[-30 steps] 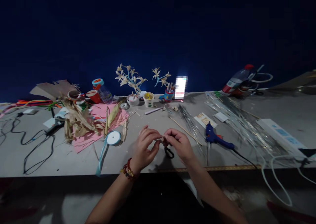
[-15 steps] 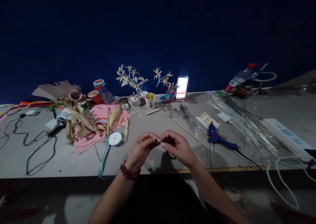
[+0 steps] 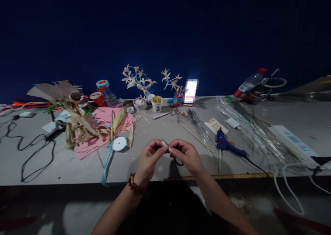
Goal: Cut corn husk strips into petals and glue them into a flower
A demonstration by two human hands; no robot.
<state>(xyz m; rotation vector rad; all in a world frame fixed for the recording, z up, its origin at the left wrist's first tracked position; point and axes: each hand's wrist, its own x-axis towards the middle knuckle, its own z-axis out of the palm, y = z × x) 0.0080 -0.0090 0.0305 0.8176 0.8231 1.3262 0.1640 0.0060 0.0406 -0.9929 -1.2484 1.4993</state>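
Note:
Near the table's front edge, my left hand [image 3: 151, 157] pinches a small pale strip [image 3: 164, 144] between thumb and fingertips. My right hand [image 3: 186, 155] meets it from the other side, its thumb and forefinger closed on the strip's lower end. The fingertips of both hands nearly touch. Under my right hand, a dark loop [image 3: 178, 162], perhaps a scissors handle, lies partly hidden on the table. A roll of light blue ribbon [image 3: 119, 144] lies left of my left hand. On the right, a thin wooden stick [image 3: 196, 137] rests near a blue glue gun [image 3: 229, 143].
Dried husks [image 3: 81, 123] lie on pink paper [image 3: 89, 147] at the left, near black cables. Pale flowers [image 3: 138, 79] stand at the back beside a white cup [image 3: 157, 104] and a bright phone [image 3: 190, 91]. Wires, clear wrappers [image 3: 248, 128] and a power strip [image 3: 293, 142] occupy the right.
The pale strip now points up and left from my fingertips and shows more clearly. My left wrist has turned slightly. The whole view has shifted a little.

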